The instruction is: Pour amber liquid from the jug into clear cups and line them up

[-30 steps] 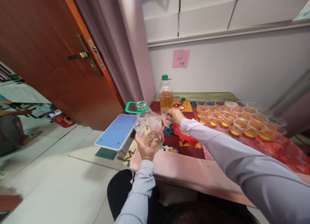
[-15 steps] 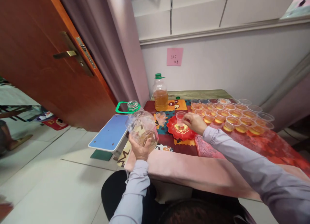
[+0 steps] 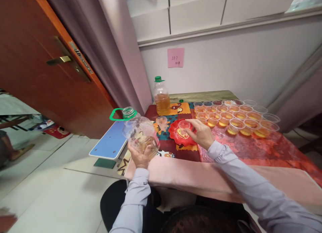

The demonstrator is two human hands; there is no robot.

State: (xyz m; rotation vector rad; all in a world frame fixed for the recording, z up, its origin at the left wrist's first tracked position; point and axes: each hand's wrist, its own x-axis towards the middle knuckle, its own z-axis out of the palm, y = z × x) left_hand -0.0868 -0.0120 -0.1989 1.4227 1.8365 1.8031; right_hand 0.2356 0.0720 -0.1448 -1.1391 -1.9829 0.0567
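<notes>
My left hand is wrapped round the lower part of a large clear plastic jug. The jug is uncapped, has a green handle ring, tilts slightly left and shows a little amber liquid low down. Thumb and fingers of my right hand are round the side of a clear plastic cup, over a red scalloped plate. Whether the cup's base touches the plate I cannot tell. Another clear cup stands left of the plate, with no amber liquid visible in it.
Several cups of amber liquid stand in close rows at the right. A capped jug of amber liquid is at the back, near a loose green cap. Pink cloth covers the front edge; a blue board is at the left.
The view has shifted slightly. The cup by my right hand sits a little lower over the plate, and the right thumb and fingers are spread wider round it. My left hand keeps hold of the jug.
</notes>
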